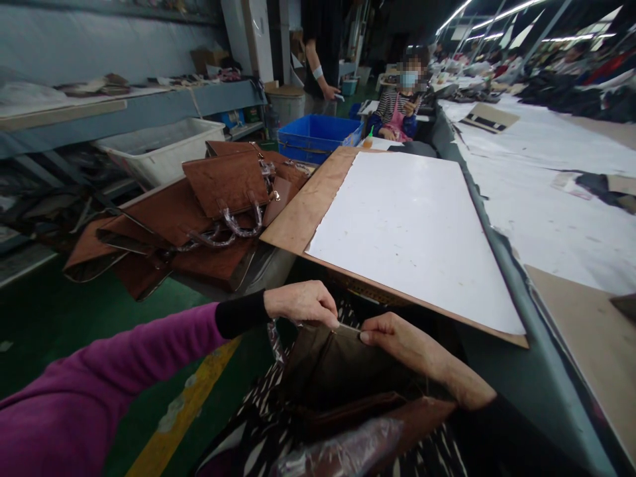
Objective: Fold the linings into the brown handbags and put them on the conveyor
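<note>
A brown handbag (427, 417) rests on my lap with its mouth open and its dark olive lining (342, 364) showing. My left hand (305, 303) pinches the far rim of the bag between thumb and fingers. A short way to the right, my right hand (397, 334) grips the same rim, so a short stretch of edge runs between the two hands. Clear plastic wraps a handle (276, 341) beside my left wrist, and more plastic film (342, 450) covers the near side of the bag.
Brown handbags (223, 182) with plastic-wrapped handles are piled on the left. Ahead lies a board (303, 212) topped by a white sheet (397, 218). Beyond stand a blue crate (318, 136) and a white bin (169, 149). A seated person (395, 112) and a standing person (322, 59) are farther off.
</note>
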Demonstrator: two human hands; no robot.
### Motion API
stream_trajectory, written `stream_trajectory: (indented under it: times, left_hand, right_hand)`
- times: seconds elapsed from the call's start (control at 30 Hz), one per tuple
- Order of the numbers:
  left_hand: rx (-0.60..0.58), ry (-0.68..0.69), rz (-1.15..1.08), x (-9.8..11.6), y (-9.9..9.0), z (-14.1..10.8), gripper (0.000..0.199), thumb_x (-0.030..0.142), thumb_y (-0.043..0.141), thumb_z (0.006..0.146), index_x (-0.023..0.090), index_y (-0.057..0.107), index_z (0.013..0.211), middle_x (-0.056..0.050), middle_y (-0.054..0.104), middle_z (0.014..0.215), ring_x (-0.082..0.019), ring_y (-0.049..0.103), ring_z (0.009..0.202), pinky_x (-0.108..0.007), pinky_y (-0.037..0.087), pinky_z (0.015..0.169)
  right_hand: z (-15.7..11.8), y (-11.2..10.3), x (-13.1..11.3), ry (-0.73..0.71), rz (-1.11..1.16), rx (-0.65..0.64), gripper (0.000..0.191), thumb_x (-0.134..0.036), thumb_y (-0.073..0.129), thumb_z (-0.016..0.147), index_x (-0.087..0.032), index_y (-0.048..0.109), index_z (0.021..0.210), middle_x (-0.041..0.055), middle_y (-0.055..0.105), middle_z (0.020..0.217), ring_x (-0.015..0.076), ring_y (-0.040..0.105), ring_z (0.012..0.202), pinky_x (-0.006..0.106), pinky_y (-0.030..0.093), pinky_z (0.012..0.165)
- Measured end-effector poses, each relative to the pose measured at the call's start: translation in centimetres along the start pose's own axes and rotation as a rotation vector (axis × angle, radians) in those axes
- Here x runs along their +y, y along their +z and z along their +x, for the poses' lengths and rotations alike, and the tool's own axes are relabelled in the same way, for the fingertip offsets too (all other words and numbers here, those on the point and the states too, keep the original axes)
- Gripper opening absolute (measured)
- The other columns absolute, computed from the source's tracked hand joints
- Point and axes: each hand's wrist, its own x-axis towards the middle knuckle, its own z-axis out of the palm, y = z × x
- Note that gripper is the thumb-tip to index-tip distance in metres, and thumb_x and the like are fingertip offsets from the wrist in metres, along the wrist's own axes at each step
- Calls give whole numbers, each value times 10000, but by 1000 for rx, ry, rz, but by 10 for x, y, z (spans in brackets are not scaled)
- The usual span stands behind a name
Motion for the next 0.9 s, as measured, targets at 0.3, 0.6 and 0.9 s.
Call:
stream_trajectory:
  times: [0.3,0.6,0.9]
  left_hand:
    - [75,3,-55,-11,16,6,186,242,560,660,90,654,709,37,433,474,-69,353,433,-181,232,396]
    - [106,14,-99,-8,25,7,147,238,562,657,101,614,669,45,412,465,-63,354,420,-166,236,377]
    - [96,-26,-213,-14,7,-7,298,348,471,752,98,629,713,7,495,581,-87,424,518,-182,335,475]
  right_hand:
    - [1,2,6,-40,34,-5,220,-314,479,753,-149,554,629,-42,376,541,80,306,502,219,243,477]
    - [13,5,-19,-81,-124,-30,181,-291,503,716,-158,553,603,-44,387,529,86,326,511,224,254,488]
    - [25,5,-11,-55,-184,8,199,-276,463,740,-164,505,580,-49,366,519,85,327,505,223,233,463]
